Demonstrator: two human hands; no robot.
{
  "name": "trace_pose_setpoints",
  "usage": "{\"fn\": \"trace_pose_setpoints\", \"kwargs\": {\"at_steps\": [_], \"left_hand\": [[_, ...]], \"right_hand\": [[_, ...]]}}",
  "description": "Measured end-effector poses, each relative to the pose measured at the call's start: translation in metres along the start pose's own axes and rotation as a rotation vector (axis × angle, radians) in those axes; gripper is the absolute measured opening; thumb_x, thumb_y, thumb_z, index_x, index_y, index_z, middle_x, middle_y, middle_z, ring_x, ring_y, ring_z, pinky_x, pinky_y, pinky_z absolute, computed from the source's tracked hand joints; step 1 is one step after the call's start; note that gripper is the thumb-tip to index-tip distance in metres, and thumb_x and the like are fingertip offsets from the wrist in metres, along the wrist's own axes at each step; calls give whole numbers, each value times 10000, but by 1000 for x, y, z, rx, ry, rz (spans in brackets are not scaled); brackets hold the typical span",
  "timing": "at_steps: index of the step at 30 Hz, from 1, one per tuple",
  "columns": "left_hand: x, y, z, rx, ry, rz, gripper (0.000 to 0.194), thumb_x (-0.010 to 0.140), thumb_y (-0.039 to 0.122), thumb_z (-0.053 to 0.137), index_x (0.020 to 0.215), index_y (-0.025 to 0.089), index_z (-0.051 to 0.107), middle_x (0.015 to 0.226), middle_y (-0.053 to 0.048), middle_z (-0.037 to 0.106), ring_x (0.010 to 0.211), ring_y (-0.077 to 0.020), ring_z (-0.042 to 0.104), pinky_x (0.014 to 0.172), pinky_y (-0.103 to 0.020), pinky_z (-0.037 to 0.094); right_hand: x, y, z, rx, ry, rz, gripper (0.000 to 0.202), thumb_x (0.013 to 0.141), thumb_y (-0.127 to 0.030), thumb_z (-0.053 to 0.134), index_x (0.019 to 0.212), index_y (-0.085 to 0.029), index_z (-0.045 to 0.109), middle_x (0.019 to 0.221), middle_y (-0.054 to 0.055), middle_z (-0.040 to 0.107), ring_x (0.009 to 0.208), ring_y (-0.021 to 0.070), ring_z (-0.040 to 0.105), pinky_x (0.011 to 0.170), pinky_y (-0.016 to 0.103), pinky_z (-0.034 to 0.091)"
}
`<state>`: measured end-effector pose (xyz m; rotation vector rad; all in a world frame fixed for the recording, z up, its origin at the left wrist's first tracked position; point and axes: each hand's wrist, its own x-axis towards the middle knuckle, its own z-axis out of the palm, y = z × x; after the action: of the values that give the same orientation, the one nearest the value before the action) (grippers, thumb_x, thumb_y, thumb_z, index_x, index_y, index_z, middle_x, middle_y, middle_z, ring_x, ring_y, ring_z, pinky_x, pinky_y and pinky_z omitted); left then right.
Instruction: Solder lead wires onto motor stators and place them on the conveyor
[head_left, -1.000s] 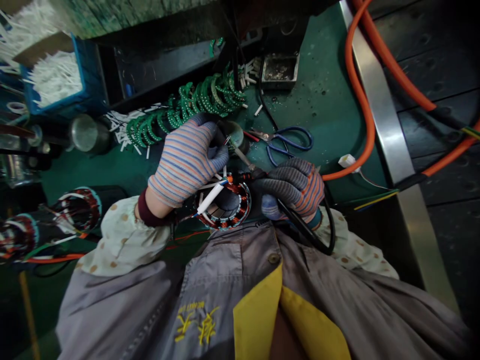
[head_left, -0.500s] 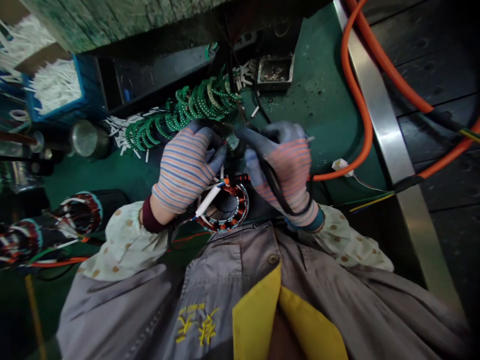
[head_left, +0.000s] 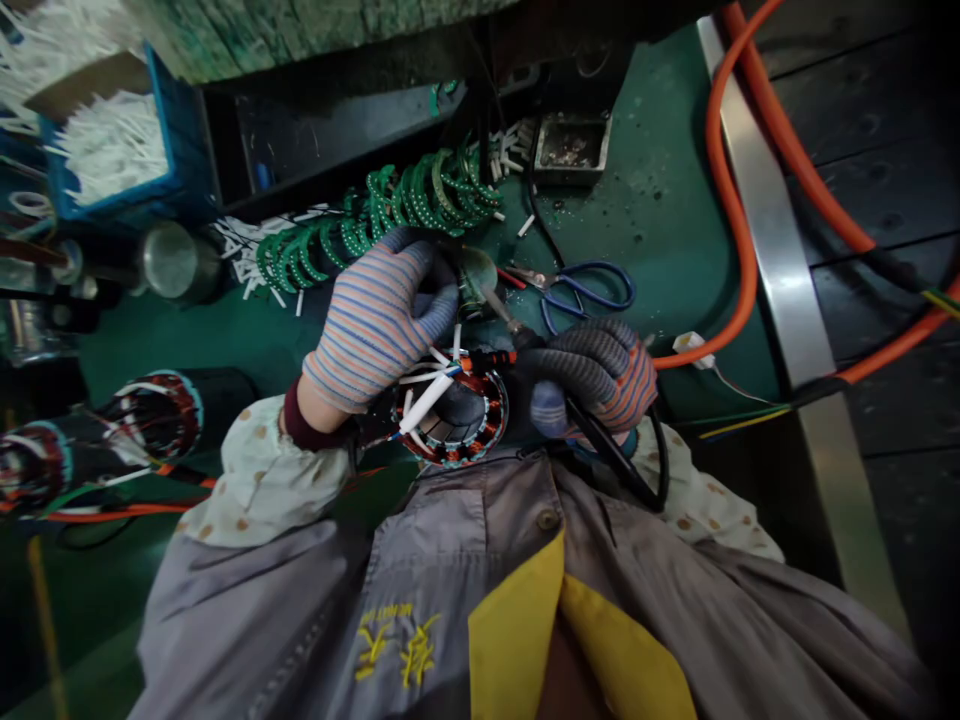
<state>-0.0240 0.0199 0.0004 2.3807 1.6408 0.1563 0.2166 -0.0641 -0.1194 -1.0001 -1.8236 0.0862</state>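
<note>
On the green worktable (head_left: pixel 660 210), a copper-wound ring-shaped stator (head_left: pixel 493 420) sits before the person's torso, gloved left hand (head_left: pixel 382 315) curled beside it, grip unclear, gloved right hand (head_left: pixel 596 375) holding a black-handled metal-tipped tool (head_left: pixel 519 329), square metal tray (head_left: pixel 573 177) with speckled residue beyond, blue plastic bin (head_left: pixel 184 160) of white tubes (head_left: pixel 116 145) far left.

The wound motor stator (head_left: pixel 480 438) shows its open round end, ringed with copper-red coils (head_left: pixel 495 402), white sleeves (head_left: pixel 429 402) crossing its left side. Just beyond, the black-corded soldering iron (head_left: pixel 514 325) slants, metal shaft pointing forward-left.
</note>
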Motion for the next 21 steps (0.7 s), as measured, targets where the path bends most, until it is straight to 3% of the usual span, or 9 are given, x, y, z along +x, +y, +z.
{"fn": "trace_pose_setpoints", "kwargs": {"at_steps": [4, 11, 14, 18, 21], "left_hand": [[0, 0, -1, 10, -1, 6, 86, 1063, 330, 716, 1079, 283, 786, 1179, -124, 840, 1180, -383, 827, 1094, -540, 715], [2, 2, -1, -7, -22, -1, 131, 1080, 333, 660, 1070, 318, 790, 1222, -156, 838, 1181, -430, 812, 1075, -651, 705], [2, 2, -2, -38, -12, -22, 75, 1057, 315, 706, 1068, 300, 779, 1203, -132, 827, 1206, -405, 812, 1101, -593, 697], [2, -1, 0, -49, 3, -20, 61, 1049, 321, 747, 1072, 269, 768, 1167, -120, 818, 1186, -385, 804, 1085, -530, 689], [1, -3, 1, -44, 15, 0, 64, 1068, 337, 742, 1072, 277, 763, 1199, -126, 818, 1185, -389, 802, 1077, -529, 685]], "right_hand": [[6, 0, -7, -30, 81, -119, 300, 1201, -358, 626, 1204, -338, 925, 884, 32, 756, 861, 244, 698, 789, 372, 626], [9, 2, -1, 21, 118, -124, 334, 1219, -420, 609, 1216, -289, 917, 889, 38, 756, 862, 235, 706, 798, 369, 628], [4, 1, -3, 7, 105, -106, 314, 1202, -415, 618, 1210, -319, 917, 867, 38, 755, 859, 249, 705, 805, 384, 628], [2, -2, -6, -42, -53, -23, 319, 1201, -467, 626, 1224, -360, 926, 861, 52, 776, 883, 277, 719, 856, 422, 641], [9, -3, -5, -4, 20, -76, 341, 1220, -476, 615, 1188, -326, 920, 844, 33, 753, 850, 238, 699, 822, 379, 609]]}}
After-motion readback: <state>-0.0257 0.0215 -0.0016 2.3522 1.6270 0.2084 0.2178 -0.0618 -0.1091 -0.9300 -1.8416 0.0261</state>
